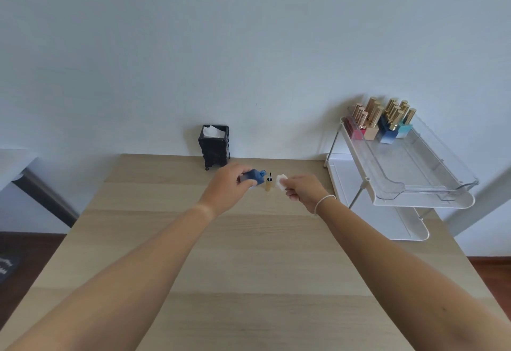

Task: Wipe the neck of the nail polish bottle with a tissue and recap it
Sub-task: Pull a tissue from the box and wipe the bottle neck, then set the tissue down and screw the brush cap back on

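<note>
Two bare forearms reach out over the pale wooden table [249,267] toward its far edge. Left hand [231,185] is closed around the blue nail polish bottle [253,177], held tilted above the table with its uncapped threaded neck [262,173] pointing right. Right hand [302,189] (a white band on its wrist) pinches a small folded white tissue [281,181] between fingertips, near the neck but not touching it. Between the hands the gold cap [268,184] stands upright on the table, brush pointing up. Behind, a black tissue holder [214,147] sits by the wall; to the right, a white rack [414,198] carries more polish bottles [384,121].
</note>
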{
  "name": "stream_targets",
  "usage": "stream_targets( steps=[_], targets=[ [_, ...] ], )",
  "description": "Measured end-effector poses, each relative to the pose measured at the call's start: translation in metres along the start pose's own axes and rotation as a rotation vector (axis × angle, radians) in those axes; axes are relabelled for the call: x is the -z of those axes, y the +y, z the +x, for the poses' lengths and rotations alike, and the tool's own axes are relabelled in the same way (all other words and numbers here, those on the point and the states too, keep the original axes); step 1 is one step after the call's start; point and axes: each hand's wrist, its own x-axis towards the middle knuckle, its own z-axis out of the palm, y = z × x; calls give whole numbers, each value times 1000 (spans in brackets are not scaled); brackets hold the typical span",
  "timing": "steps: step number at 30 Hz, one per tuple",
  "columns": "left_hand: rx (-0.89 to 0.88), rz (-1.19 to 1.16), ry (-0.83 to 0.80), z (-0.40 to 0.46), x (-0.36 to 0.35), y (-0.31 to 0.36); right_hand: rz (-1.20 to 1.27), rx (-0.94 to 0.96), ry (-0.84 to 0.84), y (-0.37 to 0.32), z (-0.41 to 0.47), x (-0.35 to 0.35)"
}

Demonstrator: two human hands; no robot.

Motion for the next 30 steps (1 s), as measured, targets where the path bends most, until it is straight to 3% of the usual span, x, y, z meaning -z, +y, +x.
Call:
stream_targets(
  steps=[13,25,30],
  targets=[
    [172,-48,-43,-24,-25,-42,-261,-114,-68,96,6,-21],
    [260,-60,-70,-16,-45,-74,-350,-130,-64,121,28,-20],
    [280,-78,-71,-2,-51,-82,-311,-88,41,110,51,-11]
  ],
)
